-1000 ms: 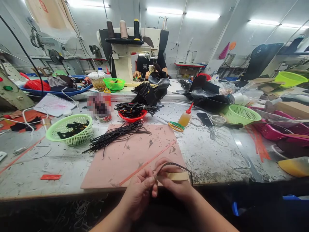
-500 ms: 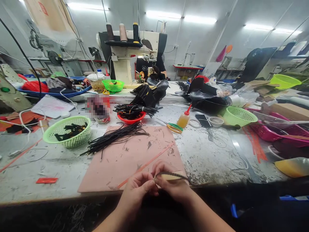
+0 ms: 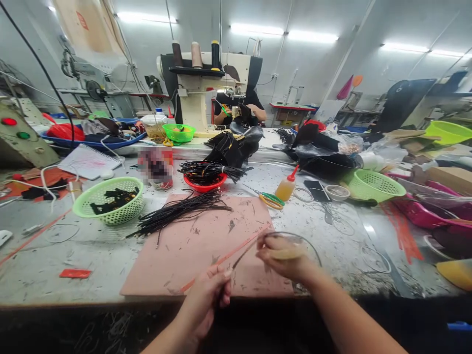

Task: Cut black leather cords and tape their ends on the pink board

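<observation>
My left hand (image 3: 206, 297) is closed at the front edge of the pink mat (image 3: 165, 265), pinching a thin dark cord (image 3: 240, 259). The cord stretches up and right to my right hand (image 3: 282, 258), whose fingers are closed around it. Beyond that hand the cord curves in a wide loop to the right. A pale yellowish flat piece (image 3: 289, 253) also lies in the right hand; its kind cannot be made out. On the mat are a flat orange-red strip (image 3: 236, 251) and, farther back, a bundle of black cords (image 3: 180, 211).
A pale green basket (image 3: 83, 209) of black pieces stands left, with a red bowl (image 3: 204, 187) of black cords behind the mat. Scissors (image 3: 271, 200) and a red-tipped bottle (image 3: 285, 189) lie right of it. Another person (image 3: 254, 105) sits behind the sewing machine (image 3: 193, 101).
My hands, earlier together over the mat's front edge, have moved apart. The right went up and right, drawing the cord out between them. The view has shifted slightly.
</observation>
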A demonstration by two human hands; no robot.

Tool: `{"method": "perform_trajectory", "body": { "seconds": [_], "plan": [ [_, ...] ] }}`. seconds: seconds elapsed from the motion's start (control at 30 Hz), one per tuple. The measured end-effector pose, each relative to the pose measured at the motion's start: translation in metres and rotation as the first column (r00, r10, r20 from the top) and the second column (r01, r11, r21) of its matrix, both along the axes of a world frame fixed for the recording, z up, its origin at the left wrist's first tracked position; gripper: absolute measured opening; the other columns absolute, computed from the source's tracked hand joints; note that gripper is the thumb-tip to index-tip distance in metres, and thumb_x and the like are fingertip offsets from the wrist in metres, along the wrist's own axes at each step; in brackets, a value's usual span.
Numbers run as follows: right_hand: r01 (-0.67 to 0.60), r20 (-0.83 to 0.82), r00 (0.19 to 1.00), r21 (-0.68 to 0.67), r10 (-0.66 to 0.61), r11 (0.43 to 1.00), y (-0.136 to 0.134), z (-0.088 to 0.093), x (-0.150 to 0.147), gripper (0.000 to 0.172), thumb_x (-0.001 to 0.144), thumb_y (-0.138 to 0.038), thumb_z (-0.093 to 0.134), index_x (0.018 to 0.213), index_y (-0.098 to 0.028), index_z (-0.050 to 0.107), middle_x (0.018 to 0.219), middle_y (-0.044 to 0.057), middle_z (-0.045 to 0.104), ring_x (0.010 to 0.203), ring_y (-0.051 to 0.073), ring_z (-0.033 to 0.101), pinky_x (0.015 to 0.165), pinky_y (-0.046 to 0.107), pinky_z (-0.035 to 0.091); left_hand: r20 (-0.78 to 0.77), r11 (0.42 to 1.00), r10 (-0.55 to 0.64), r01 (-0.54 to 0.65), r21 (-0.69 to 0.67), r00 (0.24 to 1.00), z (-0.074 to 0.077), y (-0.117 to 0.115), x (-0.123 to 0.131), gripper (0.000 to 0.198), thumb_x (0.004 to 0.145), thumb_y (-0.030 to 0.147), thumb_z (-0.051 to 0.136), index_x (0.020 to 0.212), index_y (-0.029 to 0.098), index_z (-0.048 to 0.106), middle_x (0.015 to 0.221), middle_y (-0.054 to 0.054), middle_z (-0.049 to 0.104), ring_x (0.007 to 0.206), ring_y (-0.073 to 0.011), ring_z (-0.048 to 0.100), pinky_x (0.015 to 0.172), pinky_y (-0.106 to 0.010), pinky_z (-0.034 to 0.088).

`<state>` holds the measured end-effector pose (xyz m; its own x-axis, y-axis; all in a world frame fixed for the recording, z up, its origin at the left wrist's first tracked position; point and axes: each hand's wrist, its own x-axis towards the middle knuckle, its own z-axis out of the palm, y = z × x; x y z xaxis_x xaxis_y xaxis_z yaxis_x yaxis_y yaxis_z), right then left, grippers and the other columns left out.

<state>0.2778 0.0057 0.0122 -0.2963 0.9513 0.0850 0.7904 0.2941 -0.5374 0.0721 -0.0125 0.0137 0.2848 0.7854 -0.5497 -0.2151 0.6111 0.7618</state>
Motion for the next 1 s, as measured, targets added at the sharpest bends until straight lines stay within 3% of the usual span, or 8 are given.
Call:
{"method": "perform_trajectory", "body": {
  "seconds": [0.13,0.3,0.47,0.53,0.63,0.77,0.87,1.0],
  "plan": [
    [0.263,0.197,0.955,-0.210,-0.222,0.942,0.027,-0.007,0.047,0.039,0.073,-0.018,0.043,0.109,-0.019,0.056,0.099,0.007,0.061,0.089,0.019,0.056,0.074,0.028,0.042,0.052,0.982,0.159,-0.153,-0.107,0.986,0.001,0.007,-0.002,0.026,0.056,0.028,0.066,0.053,0.017,0.044,0.041,0.006,0.045,0.035,-0.0041,0.037,0.038,-0.016,0.025],
    [0.467,0.434,0.836,-0.239,-0.336,0.851,0.039,-0.010,0.091,0.022,0.071,-0.026,0.049,0.070,-0.012,0.066,0.072,0.013,0.065,0.075,0.025,0.059,0.061,0.029,0.040,-0.031,0.992,0.127,-0.127,0.000,0.991,-0.008,0.014,-0.015,0.031,0.053,0.035,0.070,0.058,0.017,0.046,0.042,0.006,0.049,0.034,-0.0045,0.040,0.037,-0.015,0.025],
    [0.656,0.522,0.679,-0.116,-0.516,0.746,0.052,0.002,0.099,0.053,0.083,-0.048,0.029,0.070,-0.011,0.064,0.079,0.020,0.064,0.076,0.032,0.059,0.058,0.036,0.040,-0.204,0.983,0.115,-0.082,0.164,0.972,-0.006,0.034,-0.040,0.029,0.055,0.037,0.070,0.059,0.016,0.050,0.044,0.004,0.054,0.036,-0.0058,0.044,0.039,-0.016,0.028],
    [0.648,0.493,0.676,-0.045,-0.548,0.760,0.071,0.002,0.093,0.047,0.087,-0.039,0.025,0.085,-0.011,0.064,0.091,0.019,0.064,0.085,0.030,0.058,0.063,0.035,0.041,-0.267,0.968,0.165,-0.103,0.231,0.950,0.002,0.047,-0.053,0.029,0.052,0.037,0.070,0.057,0.016,0.052,0.044,0.003,0.054,0.037,-0.0065,0.044,0.039,-0.017,0.030],
    [0.547,0.447,0.757,-0.036,-0.476,0.836,0.106,-0.006,0.080,0.034,0.085,-0.021,0.034,0.111,-0.014,0.055,0.109,0.014,0.060,0.098,0.023,0.055,0.072,0.028,0.041,-0.324,0.928,0.287,-0.177,0.328,0.902,0.015,0.066,-0.079,0.028,0.047,0.035,0.071,0.056,0.015,0.053,0.042,0.004,0.053,0.036,-0.0057,0.041,0.038,-0.016,0.029],
    [0.475,0.445,0.808,-0.101,-0.387,0.874,0.136,-0.018,0.064,0.052,0.072,-0.009,0.049,0.124,-0.013,0.046,0.111,0.014,0.060,0.098,0.023,0.057,0.072,0.025,0.042,-0.333,0.870,0.435,-0.296,0.394,0.836,0.021,0.084,-0.119,0.025,0.044,0.029,0.069,0.053,0.015,0.050,0.039,0.006,0.049,0.034,-0.0029,0.035,0.036,-0.013,0.022],
    [0.470,0.462,0.806,-0.118,-0.370,0.875,0.135,-0.018,0.054,0.059,0.069,-0.008,0.050,0.127,-0.010,0.042,0.110,0.016,0.060,0.096,0.026,0.058,0.070,0.028,0.043,-0.317,0.847,0.491,-0.359,0.392,0.811,0.016,0.086,-0.143,0.021,0.043,0.025,0.065,0.052,0.015,0.049,0.038,0.006,0.048,0.033,-0.0021,0.033,0.035,-0.013,0.018],
    [0.493,0.458,0.793,-0.095,-0.402,0.865,0.115,-0.012,0.032,0.058,0.078,-0.025,0.045,0.133,-0.017,0.031,0.105,0.016,0.062,0.090,0.030,0.060,0.069,0.034,0.043,-0.290,0.821,0.538,-0.414,0.394,0.791,0.008,0.078,-0.155,0.021,0.044,0.026,0.063,0.056,0.014,0.051,0.040,0.005,0.050,0.035,-0.0028,0.036,0.036,-0.013,0.021]
  ]
}}
